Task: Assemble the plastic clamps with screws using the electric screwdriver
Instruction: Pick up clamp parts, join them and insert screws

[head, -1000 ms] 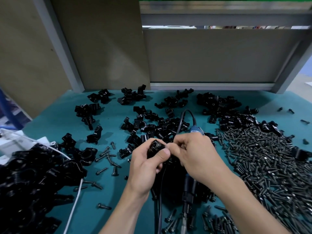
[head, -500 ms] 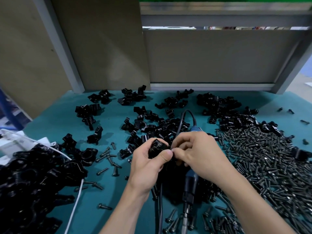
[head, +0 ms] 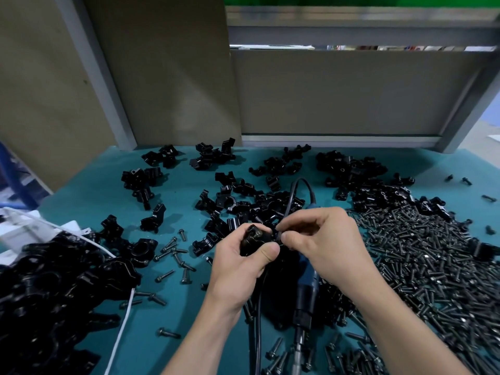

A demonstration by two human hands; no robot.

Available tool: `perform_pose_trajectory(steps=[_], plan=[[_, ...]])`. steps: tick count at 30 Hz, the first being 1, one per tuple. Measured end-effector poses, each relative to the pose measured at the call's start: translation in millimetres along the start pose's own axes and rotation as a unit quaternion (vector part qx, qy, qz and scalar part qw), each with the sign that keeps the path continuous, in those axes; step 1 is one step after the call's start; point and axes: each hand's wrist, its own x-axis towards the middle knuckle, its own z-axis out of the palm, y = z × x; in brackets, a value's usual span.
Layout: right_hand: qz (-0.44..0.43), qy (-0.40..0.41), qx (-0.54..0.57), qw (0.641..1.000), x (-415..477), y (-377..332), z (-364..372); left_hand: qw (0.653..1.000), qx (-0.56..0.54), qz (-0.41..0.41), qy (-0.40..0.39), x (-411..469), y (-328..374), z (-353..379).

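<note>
Just in front of you, over the middle of the teal counter [head: 94, 190], your two hands meet above the electric screwdriver [head: 307, 280], which appears to lie flat beneath them with its bit toward you and neither hand gripping it. Your left hand [head: 240, 266] wraps the black clamp [head: 254, 236], thumb pressed across its near side, and it has hardly shifted over the last second. Your right hand [head: 327, 244] is what has changed. A second ago it sat bunched tight against the clamp; now its fingers have opened out a little and its wrist has lifted, so more of the screwdriver's blue body shows under it. Its thumb and forefinger pinch a small dark part [head: 280, 235] at the clamp's right side, probably a screw, though it is too small to tell for sure. That reads as you starting the screw in its hole by hand, so this clamp is not yet fastened and the driving is to come. The pile of screws [head: 419, 253] lies at your right, loose clamp parts [head: 243, 196] beyond your hands, and a heap of black clamps [head: 54, 288] at your left, likely finished ones. Once the screw sits straight, your right hand will need to drop to the screwdriver.
</note>
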Motion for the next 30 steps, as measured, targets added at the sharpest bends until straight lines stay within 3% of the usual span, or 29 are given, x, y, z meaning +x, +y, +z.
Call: perform_pose_trajectory(steps=[6, 11, 30], plan=[[0.019, -0.026, 0.044, 0.999, -1, 1, 3, 0.999, 0.029, -0.017, 0.011, 2, -3, 0], [0.02, -0.001, 0.086, 0.996, 1, 3, 4, 0.999, 0.025, -0.031, 0.006, 2, -3, -2], [0.016, -0.032, -0.01, 0.999, -1, 6, 15, 0.999, 0.035, -0.004, 0.008, 0, 1, -4]])
